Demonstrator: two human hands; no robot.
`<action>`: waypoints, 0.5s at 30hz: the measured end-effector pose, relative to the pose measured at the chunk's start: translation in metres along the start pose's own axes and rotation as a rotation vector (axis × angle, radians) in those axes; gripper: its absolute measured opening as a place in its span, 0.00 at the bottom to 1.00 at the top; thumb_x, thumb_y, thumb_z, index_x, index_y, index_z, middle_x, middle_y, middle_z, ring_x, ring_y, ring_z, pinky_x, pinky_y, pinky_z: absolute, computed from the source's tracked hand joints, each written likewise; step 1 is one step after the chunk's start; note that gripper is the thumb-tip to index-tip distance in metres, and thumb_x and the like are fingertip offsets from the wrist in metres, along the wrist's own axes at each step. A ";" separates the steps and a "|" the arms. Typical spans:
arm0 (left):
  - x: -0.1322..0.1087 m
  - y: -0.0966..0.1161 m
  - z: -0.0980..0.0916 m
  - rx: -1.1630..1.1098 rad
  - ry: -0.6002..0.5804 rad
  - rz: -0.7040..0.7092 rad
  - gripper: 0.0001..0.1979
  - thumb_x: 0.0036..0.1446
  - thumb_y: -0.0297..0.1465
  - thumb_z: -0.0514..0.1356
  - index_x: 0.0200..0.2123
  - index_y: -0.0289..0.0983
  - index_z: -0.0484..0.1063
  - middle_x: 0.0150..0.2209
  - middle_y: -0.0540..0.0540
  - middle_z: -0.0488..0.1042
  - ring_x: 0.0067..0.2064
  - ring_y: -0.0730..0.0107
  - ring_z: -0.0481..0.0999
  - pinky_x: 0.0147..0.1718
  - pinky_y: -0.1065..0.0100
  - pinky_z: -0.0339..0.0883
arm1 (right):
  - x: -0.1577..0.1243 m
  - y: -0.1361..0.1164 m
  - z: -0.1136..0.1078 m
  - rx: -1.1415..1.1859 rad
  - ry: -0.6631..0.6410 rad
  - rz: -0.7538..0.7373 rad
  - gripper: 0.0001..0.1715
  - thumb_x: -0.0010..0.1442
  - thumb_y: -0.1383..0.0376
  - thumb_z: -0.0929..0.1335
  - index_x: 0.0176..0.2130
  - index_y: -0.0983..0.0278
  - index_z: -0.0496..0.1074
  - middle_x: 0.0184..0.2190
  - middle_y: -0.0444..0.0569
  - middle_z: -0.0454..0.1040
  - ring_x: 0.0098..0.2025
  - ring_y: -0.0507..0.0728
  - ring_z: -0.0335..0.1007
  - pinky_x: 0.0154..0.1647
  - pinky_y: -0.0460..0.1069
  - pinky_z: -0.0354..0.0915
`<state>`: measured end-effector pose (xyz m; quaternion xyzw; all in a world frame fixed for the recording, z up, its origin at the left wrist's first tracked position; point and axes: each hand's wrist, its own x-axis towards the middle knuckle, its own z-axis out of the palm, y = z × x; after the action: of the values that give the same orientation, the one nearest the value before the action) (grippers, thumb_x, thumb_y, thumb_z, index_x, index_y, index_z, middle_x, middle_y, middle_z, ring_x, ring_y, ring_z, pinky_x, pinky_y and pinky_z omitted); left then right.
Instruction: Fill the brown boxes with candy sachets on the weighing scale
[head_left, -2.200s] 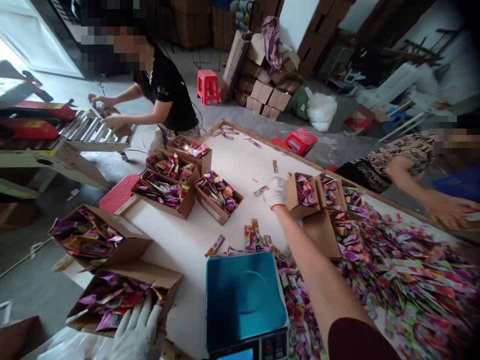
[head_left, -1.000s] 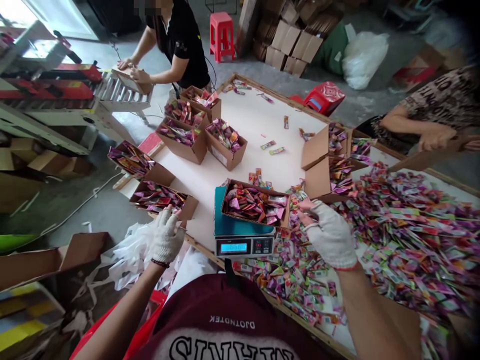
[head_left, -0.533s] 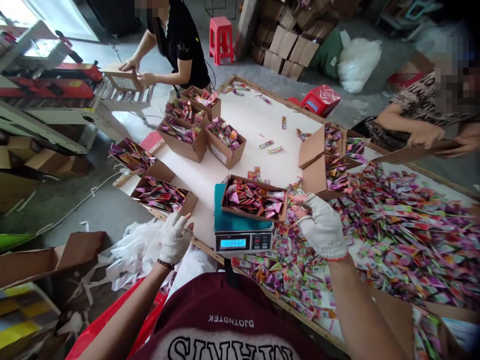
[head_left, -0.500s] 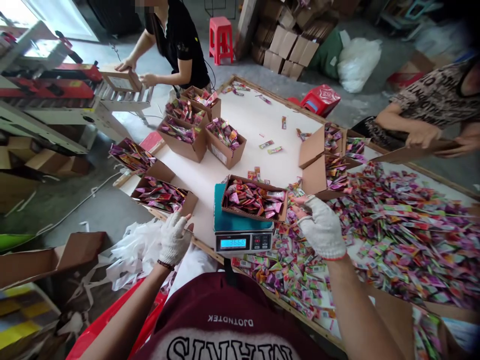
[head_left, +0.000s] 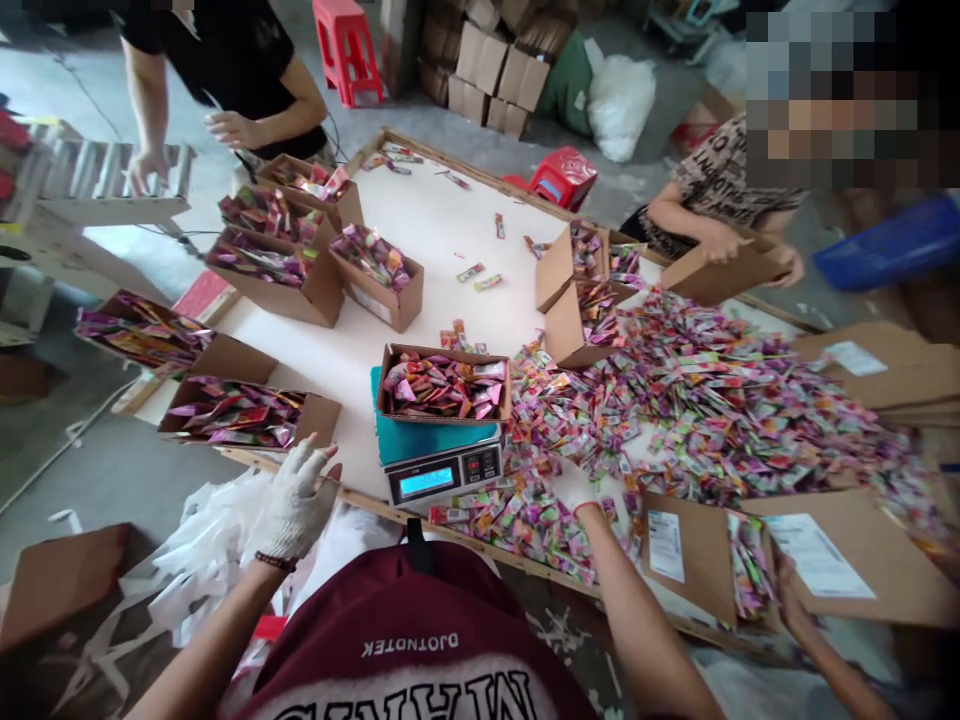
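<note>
An open cardboard box [head_left: 444,383] full of bright snack packets sits on a teal digital scale [head_left: 442,468] at the table's near edge. My left hand [head_left: 296,500], in a white glove, hovers with fingers spread by the table's edge, just below another filled box [head_left: 240,412]. My right hand [head_left: 577,488], also gloved, is down in the loose packets [head_left: 525,515] to the right of the scale. Its fingers are buried among them.
A large heap of packets [head_left: 720,400] covers the table's right half. Several filled boxes [head_left: 375,275] stand at the left and back. A person in black [head_left: 225,70] stands at a roller conveyor [head_left: 97,175]. Another person [head_left: 720,190] holds a box [head_left: 720,278]. Someone's hand [head_left: 791,600] touches a box [head_left: 697,555] at the near right.
My right hand moved from beside the box on the scale down into the packets near the table's front edge. The view shifted right. My left hand stayed open by the edge.
</note>
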<state>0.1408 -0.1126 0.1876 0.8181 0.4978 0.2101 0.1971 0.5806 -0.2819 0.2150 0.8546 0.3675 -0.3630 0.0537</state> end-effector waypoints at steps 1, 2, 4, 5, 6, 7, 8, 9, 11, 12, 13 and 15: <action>0.004 0.002 0.001 -0.009 -0.003 0.002 0.14 0.65 0.36 0.56 0.48 0.38 0.75 0.60 0.35 0.71 0.65 0.48 0.67 0.62 0.46 0.66 | 0.004 0.005 -0.020 0.041 0.026 0.009 0.16 0.66 0.56 0.68 0.43 0.67 0.74 0.39 0.50 0.77 0.41 0.56 0.74 0.47 0.54 0.70; 0.007 0.004 0.003 -0.021 -0.003 0.002 0.14 0.65 0.36 0.56 0.48 0.38 0.75 0.61 0.35 0.70 0.65 0.48 0.67 0.63 0.45 0.65 | 0.004 0.008 -0.041 0.084 0.052 0.006 0.13 0.64 0.59 0.68 0.41 0.67 0.74 0.36 0.49 0.77 0.40 0.56 0.73 0.46 0.52 0.70; 0.010 0.007 0.007 -0.047 -0.002 -0.004 0.13 0.64 0.35 0.56 0.48 0.38 0.75 0.62 0.35 0.69 0.65 0.47 0.68 0.64 0.44 0.63 | -0.002 -0.001 -0.085 0.167 0.095 -0.055 0.10 0.60 0.64 0.68 0.40 0.67 0.74 0.34 0.48 0.77 0.40 0.57 0.74 0.45 0.50 0.70; 0.010 0.008 0.009 -0.060 -0.002 -0.009 0.13 0.64 0.35 0.56 0.48 0.39 0.75 0.62 0.35 0.69 0.65 0.47 0.68 0.64 0.43 0.62 | -0.009 -0.013 -0.106 0.229 0.113 -0.139 0.11 0.59 0.64 0.68 0.41 0.66 0.75 0.35 0.48 0.78 0.41 0.57 0.74 0.45 0.50 0.71; 0.009 0.010 0.011 -0.071 -0.001 -0.016 0.13 0.64 0.35 0.56 0.48 0.39 0.75 0.62 0.36 0.70 0.64 0.47 0.68 0.64 0.43 0.62 | -0.016 -0.030 -0.125 0.293 0.124 -0.245 0.12 0.58 0.63 0.68 0.42 0.65 0.75 0.36 0.48 0.79 0.42 0.58 0.75 0.47 0.51 0.71; 0.008 0.011 0.012 -0.079 0.002 -0.025 0.13 0.63 0.35 0.56 0.47 0.39 0.75 0.62 0.36 0.70 0.64 0.47 0.69 0.64 0.42 0.63 | -0.024 -0.051 -0.141 0.376 0.134 -0.408 0.13 0.58 0.63 0.69 0.43 0.64 0.75 0.38 0.49 0.79 0.44 0.58 0.75 0.48 0.52 0.72; 0.006 0.012 0.013 -0.082 0.006 -0.035 0.13 0.63 0.35 0.56 0.47 0.40 0.75 0.61 0.36 0.70 0.64 0.46 0.69 0.64 0.42 0.63 | -0.031 -0.076 -0.153 0.437 0.138 -0.581 0.13 0.58 0.61 0.68 0.43 0.63 0.75 0.41 0.49 0.79 0.45 0.59 0.76 0.50 0.54 0.72; 0.004 0.013 0.014 -0.082 0.009 -0.048 0.13 0.63 0.35 0.56 0.47 0.40 0.76 0.61 0.36 0.70 0.64 0.46 0.69 0.63 0.42 0.65 | -0.036 -0.104 -0.160 0.440 0.135 -0.722 0.11 0.60 0.61 0.67 0.43 0.62 0.74 0.43 0.49 0.80 0.46 0.58 0.76 0.51 0.55 0.72; -0.001 0.014 0.015 -0.080 0.012 -0.071 0.14 0.63 0.36 0.56 0.48 0.40 0.76 0.62 0.36 0.70 0.64 0.46 0.69 0.61 0.43 0.67 | -0.038 -0.161 -0.159 0.247 0.156 -0.904 0.09 0.62 0.64 0.66 0.41 0.61 0.75 0.44 0.49 0.80 0.47 0.57 0.76 0.52 0.53 0.72; -0.003 0.014 0.015 -0.080 0.014 -0.080 0.14 0.64 0.36 0.56 0.48 0.40 0.76 0.62 0.35 0.70 0.63 0.47 0.70 0.60 0.45 0.68 | -0.034 -0.189 -0.151 0.076 0.164 -0.937 0.10 0.62 0.66 0.65 0.42 0.61 0.75 0.45 0.51 0.80 0.48 0.58 0.76 0.53 0.53 0.71; -0.007 0.013 0.014 -0.081 0.018 -0.091 0.14 0.64 0.37 0.56 0.49 0.40 0.76 0.62 0.35 0.70 0.63 0.48 0.70 0.60 0.46 0.69 | -0.029 -0.215 -0.141 -0.103 0.159 -0.935 0.11 0.61 0.68 0.66 0.43 0.62 0.75 0.45 0.53 0.80 0.49 0.59 0.77 0.54 0.54 0.71; -0.013 0.011 0.013 -0.081 0.036 -0.114 0.14 0.64 0.37 0.55 0.48 0.40 0.76 0.62 0.35 0.70 0.62 0.49 0.71 0.59 0.47 0.70 | -0.014 -0.254 -0.115 -0.391 0.088 -0.876 0.15 0.62 0.71 0.65 0.48 0.65 0.75 0.49 0.59 0.79 0.51 0.62 0.77 0.55 0.57 0.71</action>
<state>0.1507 -0.1309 0.1808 0.7760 0.5379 0.2331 0.2327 0.4712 -0.0646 0.3532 0.6078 0.7561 -0.2392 0.0398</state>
